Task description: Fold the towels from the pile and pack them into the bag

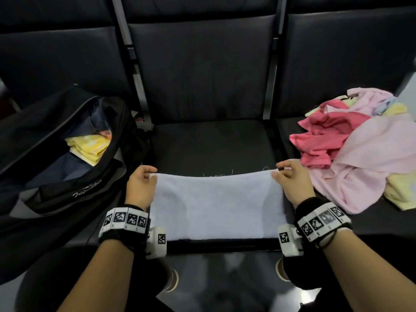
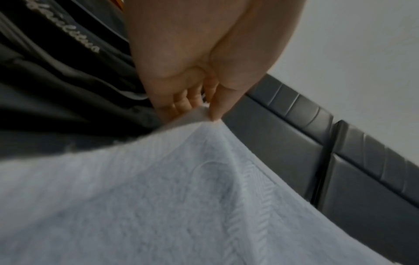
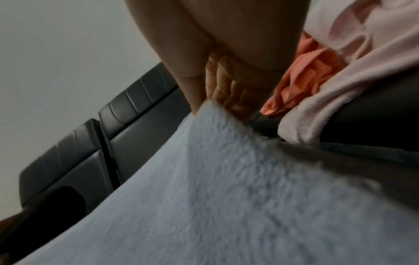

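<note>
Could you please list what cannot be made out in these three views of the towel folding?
- Black fabric bag: head view shows only a folded yellow towel in its opening; the bag's sides hide anything beneath.
- Heap of pink and yellow towels: their number is unclear; they overlap, and the right edge cuts them off.
- Pale blue terry towel: its layers are hidden in every view; both wrist views are blurred.

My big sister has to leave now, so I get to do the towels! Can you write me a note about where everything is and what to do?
Left hand pinches the white towel's far left corner; right hand pinches its far right corner.
The towel lies across the middle seat, not yet fully folded.
The black bag sits open on the left with a folded yellow towel inside.
The pile of pink and yellow towels waits on the right.
Left: finish this fold, pack it, then do the pile.
</note>
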### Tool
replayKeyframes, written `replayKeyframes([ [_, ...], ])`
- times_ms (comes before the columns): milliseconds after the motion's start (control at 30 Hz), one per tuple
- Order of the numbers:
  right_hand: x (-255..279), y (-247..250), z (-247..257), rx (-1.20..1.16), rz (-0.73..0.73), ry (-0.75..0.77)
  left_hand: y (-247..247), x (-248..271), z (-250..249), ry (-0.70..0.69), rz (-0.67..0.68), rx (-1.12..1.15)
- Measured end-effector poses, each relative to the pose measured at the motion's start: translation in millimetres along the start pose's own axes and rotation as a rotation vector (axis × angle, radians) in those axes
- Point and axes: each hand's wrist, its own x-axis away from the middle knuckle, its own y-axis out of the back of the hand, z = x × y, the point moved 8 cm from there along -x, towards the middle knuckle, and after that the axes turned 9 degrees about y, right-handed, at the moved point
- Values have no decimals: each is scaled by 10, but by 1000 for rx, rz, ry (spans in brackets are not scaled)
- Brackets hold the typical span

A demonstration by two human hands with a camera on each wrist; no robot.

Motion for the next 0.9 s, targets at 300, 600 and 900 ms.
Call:
replayKeyframes([
  [300,343,-77,-523,458,230,-161,-106,197,524,160,108,-298],
  [600,313,-176,-315,361,320,-214,-183,363,539,164,138,-422],
  [900,165,-51,220,39,248,-237,-451,562,218,52,160,-448],
])
